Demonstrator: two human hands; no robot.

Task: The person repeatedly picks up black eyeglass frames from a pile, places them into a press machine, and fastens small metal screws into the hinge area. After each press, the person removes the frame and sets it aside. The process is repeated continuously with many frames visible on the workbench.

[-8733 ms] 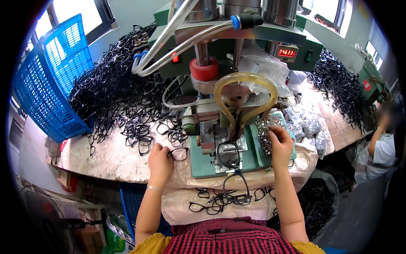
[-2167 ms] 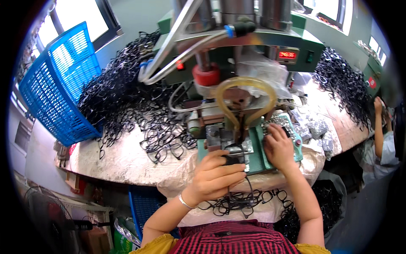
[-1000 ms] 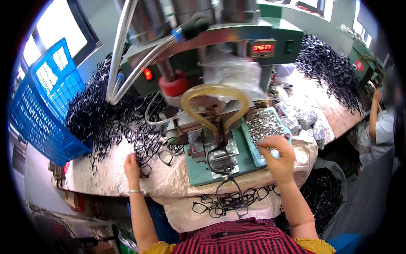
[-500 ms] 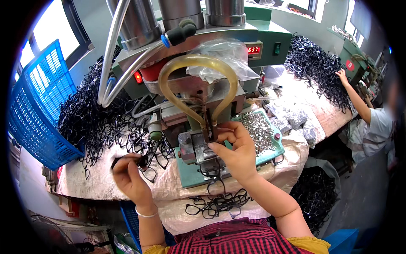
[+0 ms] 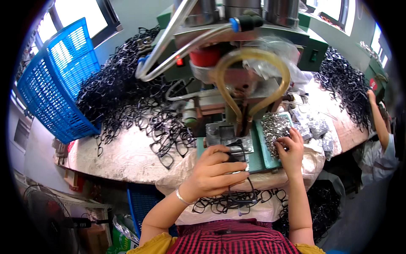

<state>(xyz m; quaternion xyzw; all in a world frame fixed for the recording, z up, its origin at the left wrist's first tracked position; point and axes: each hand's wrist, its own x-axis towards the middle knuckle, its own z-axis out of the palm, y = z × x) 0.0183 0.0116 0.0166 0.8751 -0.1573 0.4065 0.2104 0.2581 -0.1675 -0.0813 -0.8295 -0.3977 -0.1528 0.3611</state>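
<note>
Nearest, a small batch of black eyeglass frames (image 5: pixel 222 206) on the pale sheet (image 5: pixel 186 219) looks done, though that is unconfirmed. Beyond, the left hand (image 5: pixel 215 171) grips a single frame (image 5: pixel 236 156) at the press (image 5: pixel 249 84); the right hand's narrow grip (image 5: pixel 292 151) is at metal bits (image 5: pixel 274 129), whether holding any I cannot tell. Farther back, a far larger heap (image 5: pixel 114 95) on the bench (image 5: pixel 114 163) appears left.

Lettering: the green bag (image 5: pixel 122 243) at the lower left, near the blue plastic crate (image 5: pixel 145 204), bears pale print on its surface; the print is too small and indistinct to be read with certainty. Signage: a red label (image 5: pixel 372 83) is located on the green machine (image 5: pixel 375 68) at the far right; its marking is too small and blurred to read.
</note>
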